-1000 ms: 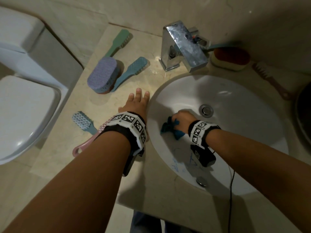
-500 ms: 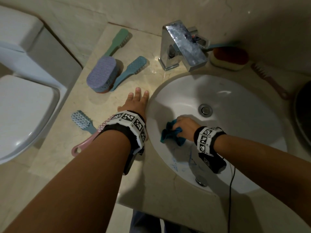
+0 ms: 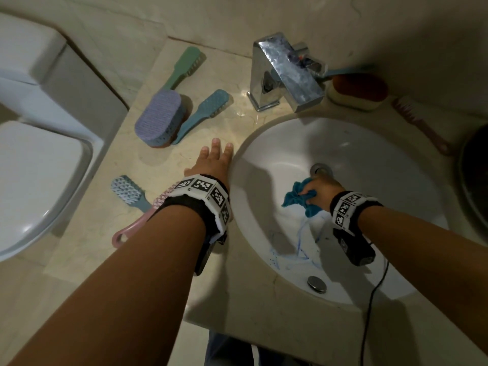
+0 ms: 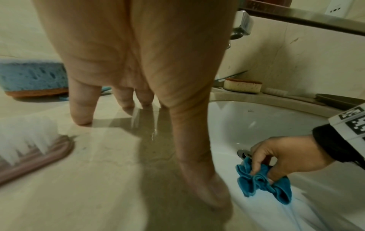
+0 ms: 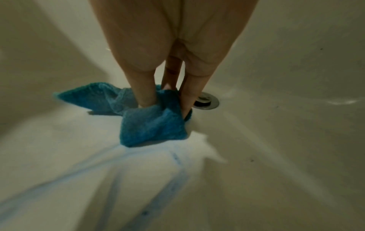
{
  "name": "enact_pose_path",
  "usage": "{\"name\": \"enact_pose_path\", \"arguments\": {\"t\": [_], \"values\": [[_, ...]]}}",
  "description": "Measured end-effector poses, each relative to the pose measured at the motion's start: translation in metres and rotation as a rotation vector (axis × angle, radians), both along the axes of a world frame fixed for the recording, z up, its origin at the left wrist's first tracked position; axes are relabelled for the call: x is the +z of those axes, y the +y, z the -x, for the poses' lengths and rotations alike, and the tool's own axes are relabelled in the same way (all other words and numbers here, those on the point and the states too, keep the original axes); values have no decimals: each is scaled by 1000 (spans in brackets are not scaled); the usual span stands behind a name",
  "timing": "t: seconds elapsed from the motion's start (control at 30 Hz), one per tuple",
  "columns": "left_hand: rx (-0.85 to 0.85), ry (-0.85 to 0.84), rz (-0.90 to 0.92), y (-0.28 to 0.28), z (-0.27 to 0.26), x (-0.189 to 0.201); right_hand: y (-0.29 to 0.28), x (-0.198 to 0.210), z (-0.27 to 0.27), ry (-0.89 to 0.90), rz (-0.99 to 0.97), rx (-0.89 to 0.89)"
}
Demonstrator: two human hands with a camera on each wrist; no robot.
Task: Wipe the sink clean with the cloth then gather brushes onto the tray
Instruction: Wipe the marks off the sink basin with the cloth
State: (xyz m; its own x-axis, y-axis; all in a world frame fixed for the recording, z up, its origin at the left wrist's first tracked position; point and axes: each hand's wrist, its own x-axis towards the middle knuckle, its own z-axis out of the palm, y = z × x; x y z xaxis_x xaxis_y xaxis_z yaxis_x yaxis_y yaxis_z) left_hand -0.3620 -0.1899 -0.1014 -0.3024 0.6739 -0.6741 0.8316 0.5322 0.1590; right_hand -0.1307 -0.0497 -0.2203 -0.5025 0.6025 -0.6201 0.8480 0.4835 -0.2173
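We are mid-wipe: our right hand (image 3: 320,192) pinches the cloth (image 3: 299,198) beside the drain (image 3: 320,170); blue streaks (image 3: 295,253) remain. Left hand (image 3: 212,162) rests flat on the surface; brushes (image 3: 158,118) ungathered.

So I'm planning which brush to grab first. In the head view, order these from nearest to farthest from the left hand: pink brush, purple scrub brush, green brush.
1. pink brush, beside the wrist of the left hand.
2. purple scrub brush, ahead and left.
3. green brush, farthest, by the wall.

faucet (image 3: 285,72) overhangs basin (image 3: 383,154), brushes (image 3: 158,120) crowd counter (image 3: 105,233)
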Motion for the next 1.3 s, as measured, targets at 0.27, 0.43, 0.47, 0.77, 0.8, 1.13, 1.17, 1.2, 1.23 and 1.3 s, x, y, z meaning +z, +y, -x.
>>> {"name": "enact_pose_path", "arguments": {"t": [0.27, 0.43, 0.47, 0.77, 0.8, 1.13, 1.17, 1.2, 1.23, 1.3], "values": [[-14, -2, 22, 0, 1, 1, -12, -2, 25, 118, 69, 152], [-8, -14, 17, 0, 1, 2, -1, 13, -16, 0, 97, 67], [-9, -9, 15, -1, 1, 2, 2, 16, -27, -51, 69, 62], [-12, 16, -14, 0, 1, -5, -28, 16, -49, -184, 62, -54], [-12, 16, -12, 0, 1, -5, -32, 15, -47, -172, 78, -59], [-52, 65, 17, -3, -2, 9, -29, 52, -50, -14, -3, -223], [-57, 90, 15, -5, -5, 13, -29, 61, -52, 55, -14, -269], [-62, 110, 14, -7, -10, 17, -29, 72, -54, 131, -14, -326], [-74, 119, 10, -8, -15, 21, -29, 83, -55, 210, -13, -379], [-118, 100, -27, -7, -28, 31, -28, 106, -56, 351, -8, -442]]}}
